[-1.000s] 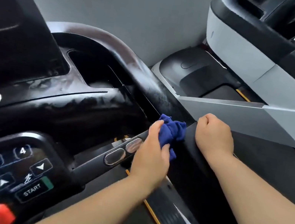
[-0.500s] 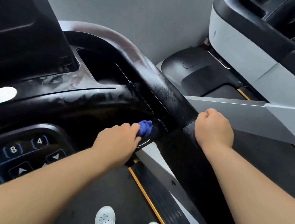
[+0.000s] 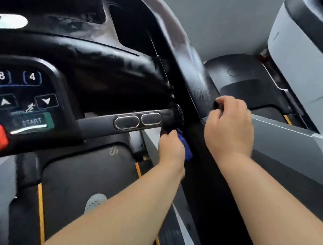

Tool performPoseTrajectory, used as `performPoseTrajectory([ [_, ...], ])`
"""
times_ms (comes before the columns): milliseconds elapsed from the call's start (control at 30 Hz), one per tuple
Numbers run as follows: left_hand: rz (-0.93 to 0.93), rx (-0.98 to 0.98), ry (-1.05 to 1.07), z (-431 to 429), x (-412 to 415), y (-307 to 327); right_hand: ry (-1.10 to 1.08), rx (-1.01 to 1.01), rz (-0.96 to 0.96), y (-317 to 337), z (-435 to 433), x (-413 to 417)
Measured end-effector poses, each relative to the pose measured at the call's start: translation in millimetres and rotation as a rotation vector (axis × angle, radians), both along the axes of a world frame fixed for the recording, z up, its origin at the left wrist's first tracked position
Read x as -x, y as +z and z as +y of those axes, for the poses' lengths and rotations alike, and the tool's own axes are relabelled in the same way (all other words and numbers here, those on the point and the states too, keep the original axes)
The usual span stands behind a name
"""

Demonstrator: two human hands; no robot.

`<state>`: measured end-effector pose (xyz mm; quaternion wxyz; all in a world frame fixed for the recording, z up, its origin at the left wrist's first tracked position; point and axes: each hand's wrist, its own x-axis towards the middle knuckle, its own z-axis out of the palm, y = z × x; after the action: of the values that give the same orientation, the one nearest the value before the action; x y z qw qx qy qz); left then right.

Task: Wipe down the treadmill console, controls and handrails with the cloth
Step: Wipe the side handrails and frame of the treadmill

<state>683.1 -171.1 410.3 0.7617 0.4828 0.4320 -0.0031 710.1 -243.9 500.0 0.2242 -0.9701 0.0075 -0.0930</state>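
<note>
Here the left hand [image 3: 171, 147] clamped the cloth [image 3: 184, 147] under the sensor bar's [image 3: 135, 121] right end; the bar ran leftward. The right hand [image 3: 227, 129] loosely curled on the handrail [image 3: 201, 82].

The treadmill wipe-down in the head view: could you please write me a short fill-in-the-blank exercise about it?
1. The crumpled blue cloth is held in the ___ hand.
2. The right hand rests on the black ___.
3. The green button on the keypad reads ___.
4. The two oval metal sensor pads sit side by side on a grey ___.

Missing words: left; handrail; START; bar
</note>
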Motion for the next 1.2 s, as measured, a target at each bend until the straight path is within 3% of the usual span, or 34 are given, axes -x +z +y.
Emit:
performPoseTrajectory([
  [200, -0.100, -0.326, -0.359, -3, 53, 12, 0.023, -0.050, -0.001, -1, -3, -2],
  [267, -0.096, -0.399, -0.353, 21, 56, 23, 0.081, -0.060, -0.069, -1, -3, 3],
  [367, -0.065, -0.251, -0.191, 55, 63, 43, 0.228, -0.099, -0.175, 1, 7, 16],
  [433, -0.078, -0.117, -0.182, 72, 71, 58, 0.288, -0.223, -0.072, 5, 25, 29],
  [567, -0.124, -0.076, -0.254, 107, 91, 71, 0.331, -0.407, 0.214, 9, 72, 61],
  [667, -0.187, -0.028, -0.247, 132, 102, 72, 0.218, -0.613, 0.530, 5, 102, 78],
  [800, -0.284, 0.126, -0.288, 159, 114, 79, 0.013, -0.963, 0.698, 11, 128, 92],
  [867, -0.332, 0.128, -0.439, 170, 115, 87, -0.064, -1.174, 0.733, 11, 131, 102],
  [933, -0.374, -0.231, -0.685, 179, 113, 93, -0.165, -1.381, 0.781, 2, 127, 114],
  [1033, -0.488, -0.967, -1.003, 190, 118, 93, -0.349, -1.588, 0.763, -20, 121, 133],
  [1100, -0.644, -1.605, -1.061, 204, 112, 85, -0.524, -1.729, 0.673, -35, 118, 142],
  [1133, -0.672, -1.823, -1.070, 213, 107, 79, -0.596, -1.820, 0.620, -43, 115, 144],
  [1200, -0.569, -2.082, -1.164, 225, 99, 72, -0.706, -1.951, 0.498, -57, 108, 147],
])
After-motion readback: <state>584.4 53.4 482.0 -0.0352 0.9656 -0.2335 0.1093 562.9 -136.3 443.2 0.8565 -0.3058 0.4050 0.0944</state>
